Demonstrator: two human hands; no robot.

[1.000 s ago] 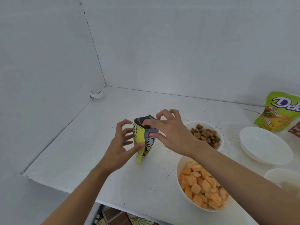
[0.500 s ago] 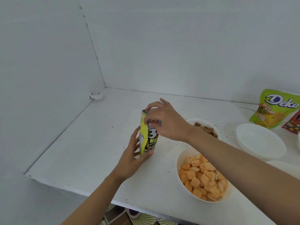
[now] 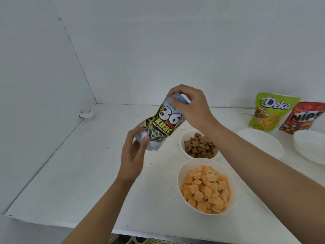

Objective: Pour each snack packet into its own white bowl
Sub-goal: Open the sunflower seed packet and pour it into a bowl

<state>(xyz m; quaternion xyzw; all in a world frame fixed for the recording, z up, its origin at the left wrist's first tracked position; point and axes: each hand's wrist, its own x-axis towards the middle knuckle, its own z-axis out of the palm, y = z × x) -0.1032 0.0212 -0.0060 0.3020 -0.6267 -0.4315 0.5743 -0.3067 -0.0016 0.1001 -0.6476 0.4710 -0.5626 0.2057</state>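
Yellow-and-black seed packet (image 3: pixel 163 125) hangs tilted in the air above the surface (image 3: pixel 88 173), just left of the bowl of brown bites (image 3: pixel 181 140). The right grip (image 3: pixel 191 110) pinches its top edge, probably to work the seal open; the left grip (image 3: pixel 133 155) is curled round the bottom corner to brace against that pull. The bowl of orange puffs (image 3: pixel 179 175) is full too. An empty bowl (image 3: pixel 260 143) and a second empty bowl (image 3: pixel 311 147) wait at the right, before the green packet (image 3: pixel 270 111) and red packet (image 3: pixel 304 118)
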